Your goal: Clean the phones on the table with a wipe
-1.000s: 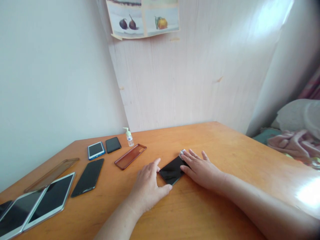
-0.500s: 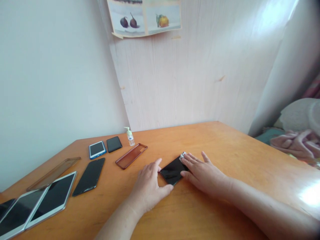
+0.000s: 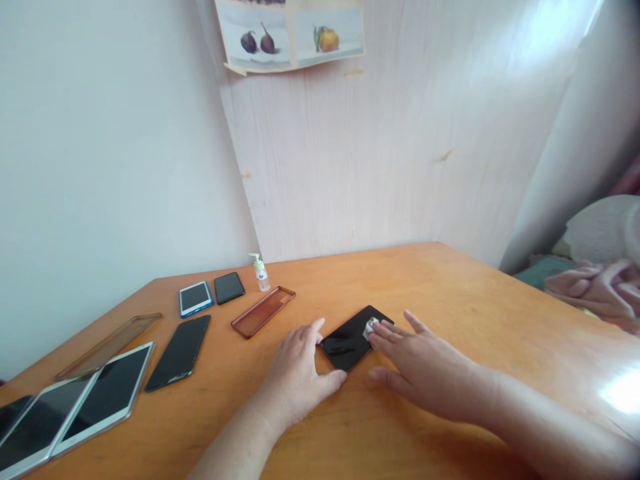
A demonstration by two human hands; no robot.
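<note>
A black smartphone [image 3: 345, 340] lies slanted on the table, its glossy dark face upward. My left hand [image 3: 299, 367] steadies it by the near left end, thumb at the lower corner and forefinger at the upper one. Under the fingertips of my right hand [image 3: 420, 367], a small crumpled white tissue [image 3: 370, 328] is pressed onto the phone's right half. The fingers of that hand are stretched nearly flat, and its thumb stands apart, off the phone's near edge.
Left of my hands lie a reddish clear phone case [image 3: 263, 312], a dark phone [image 3: 180, 352], a blue-edged phone [image 3: 195, 299], a black phone [image 3: 229, 288], a brownish clear case [image 3: 110, 347] and white-framed tablets [image 3: 103, 400]. A small pump bottle [image 3: 261, 273] stands behind.
My right hand has slid the tissue from the phone's far corner toward me, uncovering its far right end. The left hand has stayed in place.
</note>
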